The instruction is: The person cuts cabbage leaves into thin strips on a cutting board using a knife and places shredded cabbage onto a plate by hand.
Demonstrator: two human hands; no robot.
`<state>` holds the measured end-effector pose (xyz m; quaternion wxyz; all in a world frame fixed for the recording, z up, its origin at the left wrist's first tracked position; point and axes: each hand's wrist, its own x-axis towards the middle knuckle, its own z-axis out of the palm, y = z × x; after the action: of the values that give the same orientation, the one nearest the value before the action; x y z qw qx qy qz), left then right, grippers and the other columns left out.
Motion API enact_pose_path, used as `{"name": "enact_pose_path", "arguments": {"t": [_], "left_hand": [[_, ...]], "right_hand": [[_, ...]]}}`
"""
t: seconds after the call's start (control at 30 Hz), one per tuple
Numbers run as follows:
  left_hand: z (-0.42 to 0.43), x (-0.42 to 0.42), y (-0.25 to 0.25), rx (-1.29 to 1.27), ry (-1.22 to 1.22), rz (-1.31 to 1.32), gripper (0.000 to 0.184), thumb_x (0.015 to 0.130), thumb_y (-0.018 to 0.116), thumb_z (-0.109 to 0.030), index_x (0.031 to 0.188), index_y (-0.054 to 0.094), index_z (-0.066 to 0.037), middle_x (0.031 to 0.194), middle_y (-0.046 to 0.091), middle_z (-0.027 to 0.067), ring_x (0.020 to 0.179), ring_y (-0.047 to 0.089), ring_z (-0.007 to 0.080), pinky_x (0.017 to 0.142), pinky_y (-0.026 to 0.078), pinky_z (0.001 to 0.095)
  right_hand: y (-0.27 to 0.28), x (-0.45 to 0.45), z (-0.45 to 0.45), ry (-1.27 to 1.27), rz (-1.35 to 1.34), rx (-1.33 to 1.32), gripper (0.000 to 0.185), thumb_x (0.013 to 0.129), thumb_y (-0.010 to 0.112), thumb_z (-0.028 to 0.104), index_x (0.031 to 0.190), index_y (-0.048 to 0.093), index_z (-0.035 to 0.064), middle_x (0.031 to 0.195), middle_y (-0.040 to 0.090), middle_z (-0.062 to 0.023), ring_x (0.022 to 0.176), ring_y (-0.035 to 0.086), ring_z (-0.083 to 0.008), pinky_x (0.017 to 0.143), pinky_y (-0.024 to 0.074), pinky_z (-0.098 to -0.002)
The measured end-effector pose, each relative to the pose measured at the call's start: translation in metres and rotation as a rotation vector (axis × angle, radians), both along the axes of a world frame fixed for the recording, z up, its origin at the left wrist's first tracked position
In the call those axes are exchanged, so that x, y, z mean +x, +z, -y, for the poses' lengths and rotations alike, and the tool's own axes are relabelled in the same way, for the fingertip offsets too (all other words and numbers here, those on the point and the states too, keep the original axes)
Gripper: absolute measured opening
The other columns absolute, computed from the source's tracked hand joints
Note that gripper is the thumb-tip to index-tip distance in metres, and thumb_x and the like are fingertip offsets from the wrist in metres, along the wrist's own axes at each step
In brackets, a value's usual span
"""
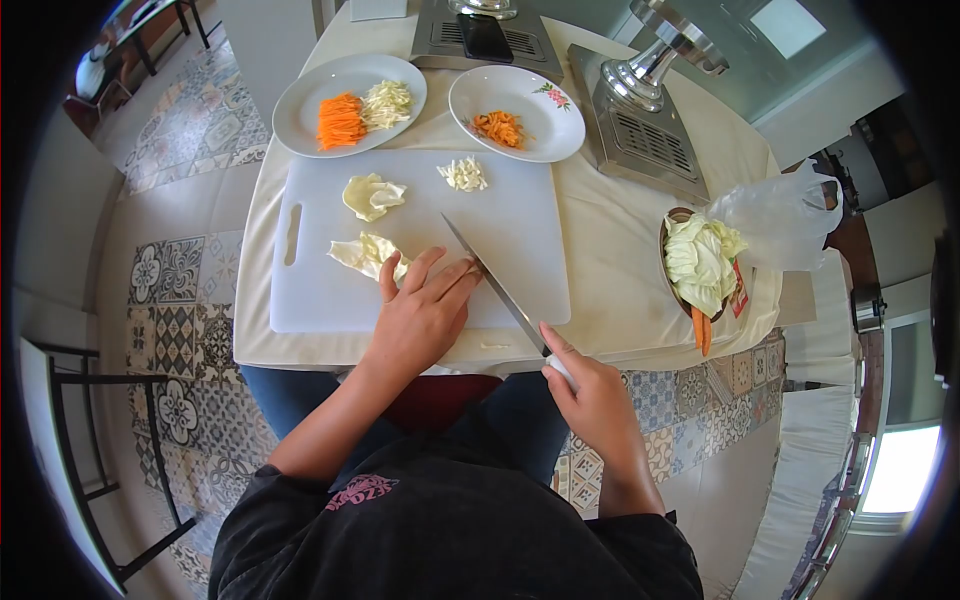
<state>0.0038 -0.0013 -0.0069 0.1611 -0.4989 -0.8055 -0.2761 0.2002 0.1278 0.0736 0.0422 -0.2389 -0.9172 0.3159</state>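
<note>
My right hand [585, 390] grips the white handle of a long knife [505, 298], its blade slanting up and left over the white cutting board [520, 230]. Against the blade, my left hand [425, 305] lies with its fingers spread on the board, fingertips beside the knife; whether anything is under them is hidden. A cabbage piece [362, 252] touches the fingers on the left. Another cabbage leaf [374, 197] sits farther up the board, and a small pile of shredded cabbage [463, 174] is near its top edge.
Behind the board, an oval plate [295, 110] holds carrot and cabbage strips; a flowered plate [550, 135] holds orange shreds. Metal stands [650, 150] are at the back. On the right are a cabbage [702, 262], carrots [702, 330] and a plastic bag [785, 215]. A person [92, 75] is far left.
</note>
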Motion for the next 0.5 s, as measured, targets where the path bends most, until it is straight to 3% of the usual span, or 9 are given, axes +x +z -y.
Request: {"name": "enact_pose_path", "arguments": {"t": [0.3, 0.4, 0.5], "left_hand": [[0.0, -0.001, 0.001, -0.026, -0.013, -0.005, 0.026, 0.083, 0.068, -0.013, 0.108, 0.067, -0.016, 0.119, 0.065, -0.0053, 0.123, 0.053, 0.0205, 0.112, 0.024, 0.057], [0.0, -0.001, -0.001, 0.014, -0.008, 0.024, 0.023, 0.081, 0.071, -0.012, 0.104, 0.068, -0.016, 0.115, 0.066, -0.0042, 0.12, 0.055, 0.0208, 0.111, 0.025, 0.057], [0.001, 0.0, -0.001, 0.079, 0.014, 0.053, 0.023, 0.078, 0.074, -0.01, 0.099, 0.068, -0.016, 0.11, 0.066, -0.0037, 0.116, 0.057, 0.0212, 0.109, 0.026, 0.0563]], "right_hand": [[-0.004, -0.007, -0.002, -0.035, -0.006, 0.056, 0.05, 0.094, 0.064, 0.01, 0.142, 0.056, 0.0166, 0.096, 0.069, -0.022, 0.082, 0.066, -0.0392, 0.074, 0.0524, -0.0393], [-0.014, -0.006, -0.005, 0.008, -0.09, 0.1, 0.051, 0.094, 0.064, 0.016, 0.144, 0.054, 0.0218, 0.078, 0.064, -0.0157, 0.072, 0.064, -0.0358, 0.065, 0.0494, -0.0462], [-0.01, -0.005, -0.004, 0.03, -0.102, 0.141, 0.051, 0.094, 0.065, 0.017, 0.143, 0.055, 0.0236, 0.079, 0.064, -0.0138, 0.071, 0.064, -0.0339, 0.064, 0.0497, -0.0449]]}}
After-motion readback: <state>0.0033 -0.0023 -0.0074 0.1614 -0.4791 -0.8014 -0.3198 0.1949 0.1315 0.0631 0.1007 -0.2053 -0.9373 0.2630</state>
